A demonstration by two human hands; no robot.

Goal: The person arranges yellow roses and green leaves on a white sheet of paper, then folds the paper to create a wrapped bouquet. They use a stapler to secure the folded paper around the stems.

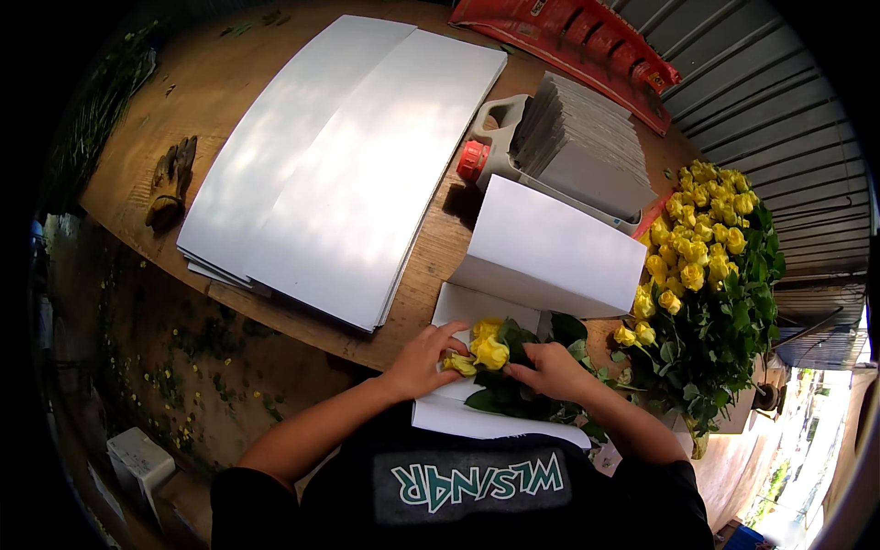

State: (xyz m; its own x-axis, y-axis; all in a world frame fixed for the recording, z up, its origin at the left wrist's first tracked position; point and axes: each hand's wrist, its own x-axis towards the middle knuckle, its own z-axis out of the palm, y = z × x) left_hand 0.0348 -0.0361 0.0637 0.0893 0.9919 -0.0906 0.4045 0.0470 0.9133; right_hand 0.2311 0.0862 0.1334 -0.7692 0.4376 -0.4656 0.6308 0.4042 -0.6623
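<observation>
Close in front of my body lie several yellow roses [490,346], their leafy stems trailing to the right over a white paper sheet [472,423]. My left hand [423,359] is at the blooms from the left, its fingers curled round a yellow rose at the edge of the group. From the right, my right hand [553,371] pinches the stems and leaves just behind the heads; its fingertips are partly hidden by foliage. Just beyond the hands stands a folded white paper piece [555,247], with one panel tilted up.
A stack of large white sheets [339,165] covers the table's middle. Beyond the folded paper, a cut-open jug [500,137] with a red cap [473,160] holds grey cards [582,147]. Many yellow roses [697,238] lie at the right. Work gloves [171,183] rest at the left.
</observation>
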